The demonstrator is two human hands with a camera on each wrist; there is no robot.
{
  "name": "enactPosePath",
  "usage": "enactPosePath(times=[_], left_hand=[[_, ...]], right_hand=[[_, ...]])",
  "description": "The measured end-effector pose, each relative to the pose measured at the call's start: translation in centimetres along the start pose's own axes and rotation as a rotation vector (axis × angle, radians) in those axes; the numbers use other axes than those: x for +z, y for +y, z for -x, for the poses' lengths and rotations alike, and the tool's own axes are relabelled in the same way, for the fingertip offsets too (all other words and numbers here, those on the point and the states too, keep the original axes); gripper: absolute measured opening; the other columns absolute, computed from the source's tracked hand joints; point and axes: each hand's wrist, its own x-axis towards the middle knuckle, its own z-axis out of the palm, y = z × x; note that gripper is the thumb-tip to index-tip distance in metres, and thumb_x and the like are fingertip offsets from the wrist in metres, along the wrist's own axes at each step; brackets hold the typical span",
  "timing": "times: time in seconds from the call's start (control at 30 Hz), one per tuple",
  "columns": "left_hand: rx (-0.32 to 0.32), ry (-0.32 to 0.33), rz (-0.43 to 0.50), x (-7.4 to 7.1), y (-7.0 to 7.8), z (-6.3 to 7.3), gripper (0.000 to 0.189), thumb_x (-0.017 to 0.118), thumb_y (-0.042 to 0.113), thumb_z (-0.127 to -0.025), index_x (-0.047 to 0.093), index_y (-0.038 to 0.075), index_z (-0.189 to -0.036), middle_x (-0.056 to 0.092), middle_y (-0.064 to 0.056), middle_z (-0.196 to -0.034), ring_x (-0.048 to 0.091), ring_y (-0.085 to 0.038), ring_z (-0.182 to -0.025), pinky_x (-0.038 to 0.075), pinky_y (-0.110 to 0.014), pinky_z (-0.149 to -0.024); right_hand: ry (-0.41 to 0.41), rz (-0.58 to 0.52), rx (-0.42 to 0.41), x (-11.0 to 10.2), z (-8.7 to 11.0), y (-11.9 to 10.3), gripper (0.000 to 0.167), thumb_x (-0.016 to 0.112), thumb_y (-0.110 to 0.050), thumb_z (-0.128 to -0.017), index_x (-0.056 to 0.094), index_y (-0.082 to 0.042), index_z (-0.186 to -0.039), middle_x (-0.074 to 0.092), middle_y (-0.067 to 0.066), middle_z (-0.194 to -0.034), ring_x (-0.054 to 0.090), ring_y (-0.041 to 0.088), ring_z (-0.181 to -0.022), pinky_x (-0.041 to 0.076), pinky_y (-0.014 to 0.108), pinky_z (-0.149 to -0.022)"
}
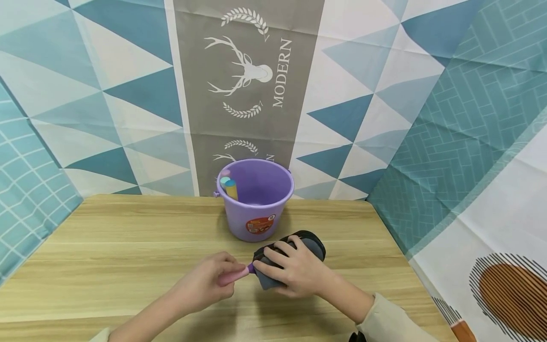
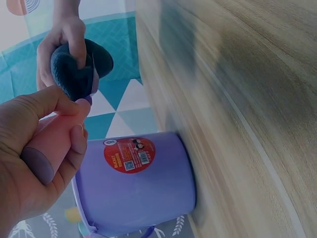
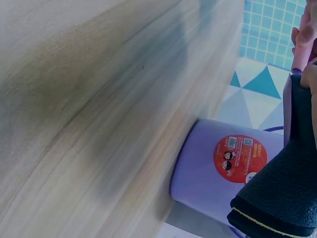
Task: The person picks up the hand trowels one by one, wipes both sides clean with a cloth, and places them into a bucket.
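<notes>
My left hand (image 1: pixel 209 280) grips the pink handle (image 1: pixel 232 276) of a tool with a purple neck. Its grey end cap (image 2: pixel 38 165) shows in the left wrist view. My right hand (image 1: pixel 301 270) holds a dark grey cloth (image 1: pixel 314 245) with a black edge around the tool's head. Most of the head is hidden under the cloth; a light purple edge (image 3: pixel 288 114) of it shows in the right wrist view. Both hands are over the table, in front of a purple bucket (image 1: pixel 238 219).
The bucket stands near the back of the wooden table (image 1: pixel 141 237), a red label on its front. Several coloured handles (image 1: pixel 231 190), among them pink, mint and yellow, lean inside its left rim. Patterned sheets (image 1: pixel 342 85) hang behind and at both sides.
</notes>
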Motion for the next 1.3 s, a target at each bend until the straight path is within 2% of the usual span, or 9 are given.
enactPosePath(times=[0.27, 0.4, 0.53, 0.7, 0.87, 0.97, 1.07, 1.1, 1.3], left_hand=[[0.021, -0.01, -0.02, -0.3, 0.1, 0.3, 0.029, 0.067, 0.001, -0.075, 0.071, 0.005, -0.104, 0.063, 0.001, -0.1, 0.056, -0.009, -0.087, 0.05, -0.02, -0.068], [0.032, -0.007, -0.016, -0.4, -0.1, 0.6, 0.029, 0.067, 0.0, -0.075, 0.071, 0.004, -0.104, 0.063, -0.001, -0.102, 0.056, -0.009, -0.087, 0.05, -0.019, -0.066], [0.037, -0.004, -0.007, -0.6, -0.3, 0.7, 0.03, 0.067, -0.001, -0.075, 0.071, 0.005, -0.104, 0.063, -0.001, -0.101, 0.056, -0.008, -0.085, 0.05, -0.018, -0.065], [0.019, 0.006, -0.025, -0.8, -0.5, 0.8, 0.032, 0.067, -0.001, -0.073, 0.071, 0.003, -0.104, 0.064, -0.002, -0.1, 0.057, -0.007, -0.083, 0.05, -0.019, -0.066], [0.012, 0.027, -0.028, -0.8, -0.7, 0.7, 0.031, 0.067, -0.001, -0.07, 0.071, 0.002, -0.101, 0.066, -0.001, -0.096, 0.058, -0.007, -0.082, 0.052, -0.02, -0.067], [0.016, 0.033, -0.039, -0.8, -0.6, 0.5, 0.031, 0.067, -0.001, -0.07, 0.071, 0.002, -0.1, 0.066, -0.001, -0.095, 0.058, -0.007, -0.081, 0.051, -0.02, -0.066], [0.015, 0.024, -0.072, -0.9, -0.4, 0.1, 0.031, 0.066, 0.002, -0.071, 0.071, 0.004, -0.102, 0.066, 0.001, -0.096, 0.057, -0.007, -0.082, 0.051, -0.021, -0.068], [0.011, 0.017, -0.079, -0.8, -0.3, 0.0, 0.031, 0.066, 0.003, -0.071, 0.07, 0.004, -0.102, 0.066, 0.001, -0.097, 0.057, -0.007, -0.082, 0.051, -0.021, -0.068], [0.017, -0.001, -0.096, -0.4, 0.3, -0.6, 0.032, 0.065, 0.003, -0.071, 0.071, 0.005, -0.103, 0.065, 0.001, -0.098, 0.058, -0.009, -0.084, 0.052, -0.023, -0.071]], right_hand=[[-0.01, -0.045, 0.0, -0.3, 0.3, 0.2, 0.051, 0.066, -0.047, -0.08, 0.057, -0.024, -0.125, 0.062, 0.0, -0.108, 0.057, 0.019, -0.092, 0.05, 0.033, -0.068], [-0.056, -0.084, 0.039, -0.7, 0.7, 0.4, 0.055, 0.076, -0.039, -0.074, 0.059, -0.024, -0.124, 0.062, 0.003, -0.109, 0.058, 0.02, -0.093, 0.053, 0.033, -0.068], [-0.092, -0.111, 0.096, -1.1, 1.1, 0.6, 0.053, 0.078, -0.033, -0.073, 0.06, -0.023, -0.122, 0.062, 0.006, -0.108, 0.059, 0.021, -0.093, 0.054, 0.033, -0.071], [-0.061, -0.126, 0.166, -1.3, 1.8, 1.2, 0.051, 0.08, -0.025, -0.072, 0.062, -0.017, -0.12, 0.062, 0.009, -0.104, 0.062, 0.021, -0.09, 0.055, 0.032, -0.076], [-0.022, -0.133, 0.187, -1.3, 2.1, 1.8, 0.061, 0.083, -0.025, -0.068, 0.06, -0.015, -0.123, 0.061, 0.012, -0.105, 0.063, 0.022, -0.09, 0.055, 0.032, -0.077], [0.013, -0.125, 0.159, -1.4, 1.7, 1.8, 0.059, 0.082, -0.025, -0.07, 0.06, -0.014, -0.123, 0.061, 0.011, -0.103, 0.062, 0.021, -0.09, 0.055, 0.032, -0.077], [0.041, -0.093, 0.113, -1.5, 0.9, 1.6, 0.042, 0.071, -0.025, -0.081, 0.061, -0.016, -0.121, 0.061, 0.009, -0.1, 0.061, 0.019, -0.087, 0.055, 0.03, -0.072], [0.05, -0.076, 0.096, -1.5, 0.7, 1.4, 0.042, 0.071, -0.026, -0.08, 0.061, -0.016, -0.12, 0.061, 0.008, -0.1, 0.061, 0.019, -0.086, 0.054, 0.03, -0.07], [0.026, 0.008, 0.027, -1.3, -0.1, 0.6, 0.028, 0.051, -0.02, -0.095, 0.06, -0.02, -0.122, 0.064, 0.005, -0.102, 0.062, 0.018, -0.087, 0.054, 0.029, -0.066]])
